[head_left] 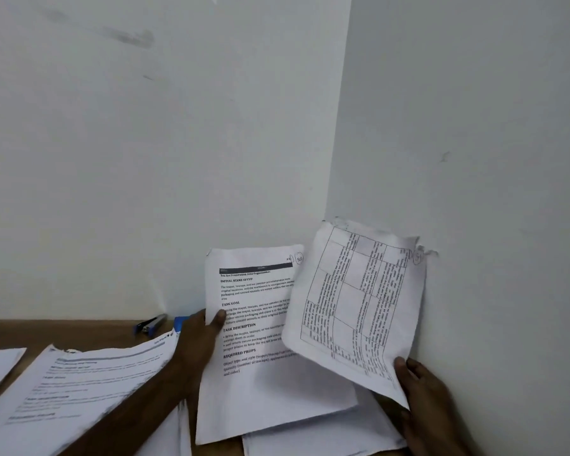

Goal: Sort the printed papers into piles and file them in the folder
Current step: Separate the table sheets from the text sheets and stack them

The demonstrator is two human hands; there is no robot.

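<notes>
Pinching text page [260, 373] with left hand [195, 340], person grips table sheet [352, 301] with right hand [422, 390].

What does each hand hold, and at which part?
Left hand pinches the text page at its left edge; right hand grips the grid sheet at its lower corner.

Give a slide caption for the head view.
Sorting papers: left hand holds a text sheet, right hand a table sheet.

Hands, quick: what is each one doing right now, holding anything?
Left hand: closed, grip pinching the text sheet at its left edge.
Right hand: closed, grip pinching the table sheet at its lower corner.
</notes>
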